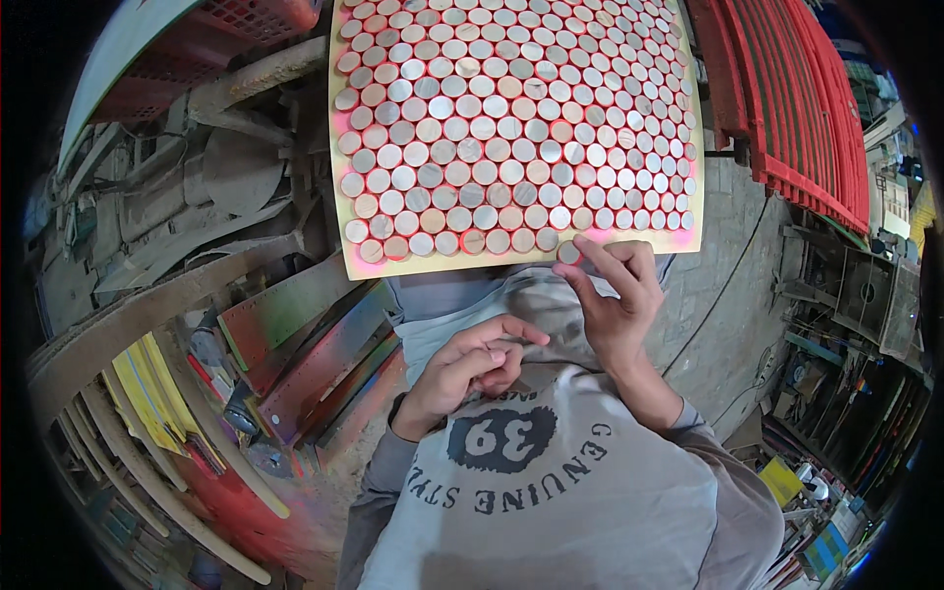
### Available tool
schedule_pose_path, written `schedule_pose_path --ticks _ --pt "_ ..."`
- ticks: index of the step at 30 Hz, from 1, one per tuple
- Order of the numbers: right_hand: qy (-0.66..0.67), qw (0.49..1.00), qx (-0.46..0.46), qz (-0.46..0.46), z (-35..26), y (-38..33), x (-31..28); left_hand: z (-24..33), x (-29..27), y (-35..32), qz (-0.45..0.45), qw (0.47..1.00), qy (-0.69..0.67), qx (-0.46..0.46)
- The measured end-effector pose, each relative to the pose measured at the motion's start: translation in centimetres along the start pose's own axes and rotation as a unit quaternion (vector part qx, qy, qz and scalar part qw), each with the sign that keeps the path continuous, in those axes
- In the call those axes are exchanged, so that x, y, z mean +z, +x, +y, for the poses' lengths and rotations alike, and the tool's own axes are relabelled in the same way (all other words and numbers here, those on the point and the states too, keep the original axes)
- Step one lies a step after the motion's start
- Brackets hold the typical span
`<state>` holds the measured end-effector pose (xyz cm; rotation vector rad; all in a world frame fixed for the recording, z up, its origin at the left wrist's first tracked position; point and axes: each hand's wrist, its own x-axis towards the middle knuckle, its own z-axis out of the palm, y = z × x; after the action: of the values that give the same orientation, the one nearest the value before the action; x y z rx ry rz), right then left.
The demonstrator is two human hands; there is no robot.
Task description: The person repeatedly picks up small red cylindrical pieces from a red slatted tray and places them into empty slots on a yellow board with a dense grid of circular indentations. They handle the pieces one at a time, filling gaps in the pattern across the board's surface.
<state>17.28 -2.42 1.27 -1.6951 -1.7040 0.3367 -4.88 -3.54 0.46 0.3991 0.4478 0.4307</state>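
Note:
A cream board (511, 260) with pink-red patches lies before me, covered with rows of small round discs (430, 131). Their faces are pale grey to beige, and red shows around their edges. At the board's near edge, my right hand (621, 295) pinches one round disc (569, 254) between thumb and fingertips, beside the nearest row. Lower and to the left, in front of my shirt, my left hand (467, 372) is closed, its fingers curled and the thumb laid over them. Whatever may be inside it is hidden.
Red slatted panels (796, 108) stand at the far right. Dusty machinery (241, 172) is on the left, with painted boards (305, 339) leaning below it. A red plastic crate (251, 25) sits at upper left. A thin cable (723, 285) crosses the grey floor at right.

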Motion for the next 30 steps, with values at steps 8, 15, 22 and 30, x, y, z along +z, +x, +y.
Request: schedule_pose_path --ticks 8,15,22,30 --pt "-0.039 0.998 0.041 0.04 -0.08 0.41 -0.08 -0.44 -0.07 0.43 -0.014 0.998 0.036 0.044" --pt "-0.017 0.998 0.043 0.041 0.22 0.31 0.01 -0.26 -0.05 0.68 -0.019 0.997 0.054 0.046" --pt "-0.008 0.999 0.037 0.038 0.33 0.45 0.17 -0.05 0.16 0.64 -0.014 0.997 0.069 0.044" --pt "-0.017 0.999 0.024 0.039 0.47 0.68 0.33 -0.23 0.2 0.69 -0.014 0.998 0.054 0.034"
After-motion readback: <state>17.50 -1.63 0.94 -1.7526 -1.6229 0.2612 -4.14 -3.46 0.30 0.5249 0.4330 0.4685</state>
